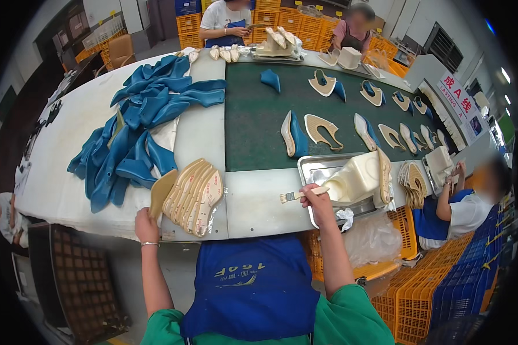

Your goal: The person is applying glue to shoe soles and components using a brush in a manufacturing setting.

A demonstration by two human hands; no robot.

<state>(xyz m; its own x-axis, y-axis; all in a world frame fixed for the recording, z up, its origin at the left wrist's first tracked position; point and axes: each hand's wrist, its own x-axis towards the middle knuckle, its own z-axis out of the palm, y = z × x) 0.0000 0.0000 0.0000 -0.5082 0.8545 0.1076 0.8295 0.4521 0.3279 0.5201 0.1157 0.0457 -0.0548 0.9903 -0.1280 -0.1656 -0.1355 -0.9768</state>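
Lettering showed in three places: pale yellow print on the blue apron (244, 299), red characters on the white sign (456, 99) by the right end of the green belt (250, 138), and small red marks on the stack of soles (193, 198). The left hand (147, 226) had its fingers closed, pinching the lower end of one tan sole piece (163, 192), which stood tilted just left of the stack. That stack held perhaps six or seven, the overlap hiding an exact count. The right hand (316, 201) was curled round the handle of one brush (293, 196), its bristles pointing left over the white tabletop (250, 215). One cream tub (360, 175) lay tipped in one metal tray (317, 165) just beyond that hand. Blue lasts (149, 106) made a heap on the left, too tangled to count, and one blue last (270, 80) lay apart on the belt. Two co-workers (216, 20) were at the table's far edge, and one more person (463, 215) was at the right
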